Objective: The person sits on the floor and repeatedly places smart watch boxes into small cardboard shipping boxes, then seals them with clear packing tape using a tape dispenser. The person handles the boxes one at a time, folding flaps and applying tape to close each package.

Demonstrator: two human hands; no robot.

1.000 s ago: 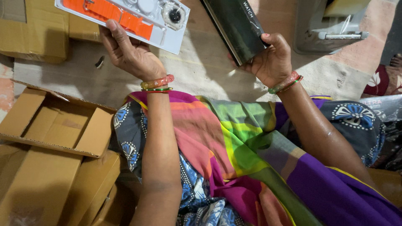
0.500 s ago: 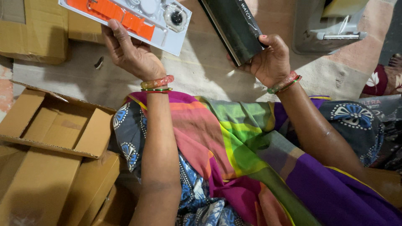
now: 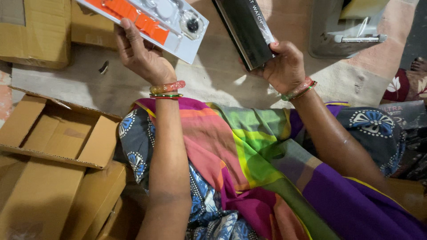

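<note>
Gripping the lower edge of a white plastic tray (image 3: 178, 33), the left hand (image 3: 142, 55) is closing its fingers over the rim while the thumb is pressing along the tray's near side. Inside that tray an orange strap (image 3: 126, 11) is lying lengthwise, and a round black piece (image 3: 192, 25) is sitting in the corner furthest from the wrist. Over on the other side, the right hand (image 3: 284, 66) is wrapping around the bottom end of a long black box (image 3: 247, 29), fingers curled tight on it, the box tilting up and away out of the top of the view. Both things are being held up off the floor, near each other but not touching, with bare ground showing between them.

Bangles (image 3: 167, 89) are circling the left wrist, and another set (image 3: 299, 89) is circling the right. Below both forearms a bright striped cloth (image 3: 240, 151) in pink, green and purple is spreading across the lap. Out to the left of the left arm, an open cardboard box (image 3: 58, 133) is sitting with its flaps spread, with more cardboard (image 3: 35, 31) lying beyond the left hand. Beyond the right hand, a grey metal object (image 3: 351, 26) is resting on the floor; what it is, I cannot tell.
</note>
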